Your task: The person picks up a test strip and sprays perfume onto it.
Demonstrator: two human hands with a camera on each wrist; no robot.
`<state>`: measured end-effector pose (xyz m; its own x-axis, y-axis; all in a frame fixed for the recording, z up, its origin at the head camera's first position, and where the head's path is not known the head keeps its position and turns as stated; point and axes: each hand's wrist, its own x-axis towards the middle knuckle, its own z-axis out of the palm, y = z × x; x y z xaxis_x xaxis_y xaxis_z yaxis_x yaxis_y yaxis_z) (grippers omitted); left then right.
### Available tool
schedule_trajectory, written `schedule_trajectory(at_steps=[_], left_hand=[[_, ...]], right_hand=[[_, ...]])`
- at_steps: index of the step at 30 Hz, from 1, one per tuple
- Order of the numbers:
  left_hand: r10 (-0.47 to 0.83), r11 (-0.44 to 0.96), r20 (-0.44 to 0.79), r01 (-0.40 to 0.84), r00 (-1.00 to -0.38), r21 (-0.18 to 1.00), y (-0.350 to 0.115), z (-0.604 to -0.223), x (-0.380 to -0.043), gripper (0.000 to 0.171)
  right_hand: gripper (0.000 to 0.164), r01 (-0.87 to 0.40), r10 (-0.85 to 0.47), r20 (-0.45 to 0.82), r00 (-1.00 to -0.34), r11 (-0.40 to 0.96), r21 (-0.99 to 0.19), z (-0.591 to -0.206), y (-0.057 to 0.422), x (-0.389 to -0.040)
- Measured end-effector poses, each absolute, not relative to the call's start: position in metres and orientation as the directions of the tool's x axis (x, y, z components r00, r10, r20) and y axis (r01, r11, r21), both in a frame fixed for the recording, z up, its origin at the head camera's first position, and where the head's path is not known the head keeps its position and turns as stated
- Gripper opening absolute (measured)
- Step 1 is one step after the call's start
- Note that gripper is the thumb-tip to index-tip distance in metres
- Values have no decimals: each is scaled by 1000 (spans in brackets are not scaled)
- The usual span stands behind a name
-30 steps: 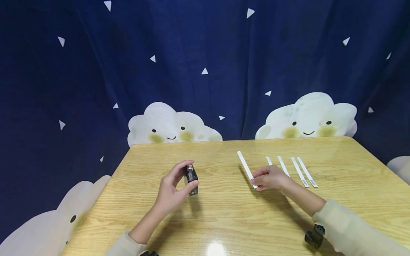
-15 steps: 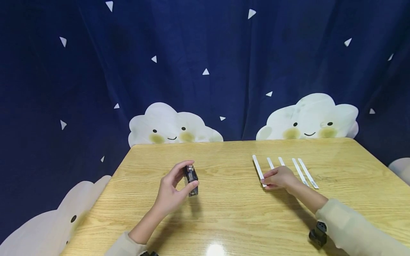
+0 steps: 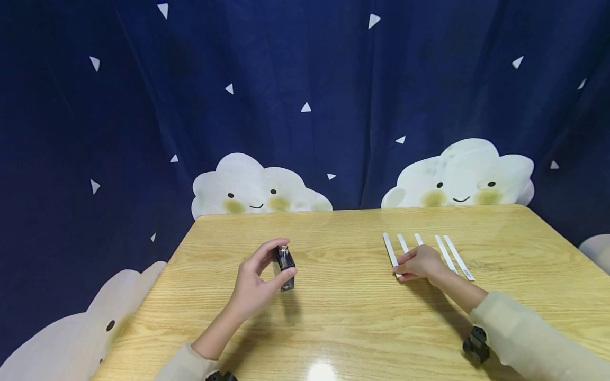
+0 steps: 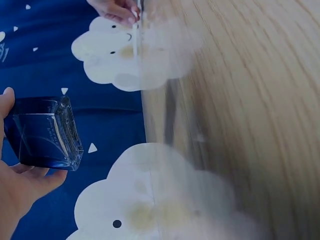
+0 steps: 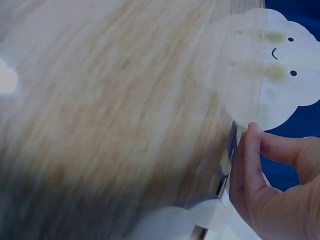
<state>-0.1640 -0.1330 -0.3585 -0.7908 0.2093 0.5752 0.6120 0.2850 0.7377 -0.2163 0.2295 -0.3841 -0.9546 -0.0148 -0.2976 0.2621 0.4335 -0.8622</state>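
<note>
My left hand grips a small dark glass perfume bottle between thumb and fingers, above the table. In the left wrist view the bottle shows clear, thick glass edges with dark liquid or tint inside. On the right, my right hand pinches the lower end of a narrow white paper strip. This strip lies leftmost in a row, close over the wood. Past it are several like strips, roughly parallel; my right hand covers parts of the middle ones. Fingertips meet at the thumb in the right wrist view.
The wooden table reaches back to a dark blue curtain printed with white clouds and triangles. Small black cameras are worn at both wrists. Small dark marks show on the lower ends of some strips.
My right hand has moved right and slightly down with the white strip, bringing it beside the other strips. The left hand and perfume bottle have stayed in place.
</note>
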Motion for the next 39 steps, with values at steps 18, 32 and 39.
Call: schedule_trajectory(at_steps=[18, 32, 39], left_hand=[[242, 364, 387, 453, -890, 814, -144, -384, -196, 48], [235, 370, 316, 386, -919, 845, -145, -394, -214, 50], [240, 376, 319, 391, -917, 840, -140, -394, -219, 49]], right_hand=[[28, 266, -11, -299, -954, 432, -862, -388, 231, -217], [27, 279, 8, -305, -952, 432, -858, -385, 229, -218], [25, 271, 27, -292, -956, 460, -845, -389, 229, -218]])
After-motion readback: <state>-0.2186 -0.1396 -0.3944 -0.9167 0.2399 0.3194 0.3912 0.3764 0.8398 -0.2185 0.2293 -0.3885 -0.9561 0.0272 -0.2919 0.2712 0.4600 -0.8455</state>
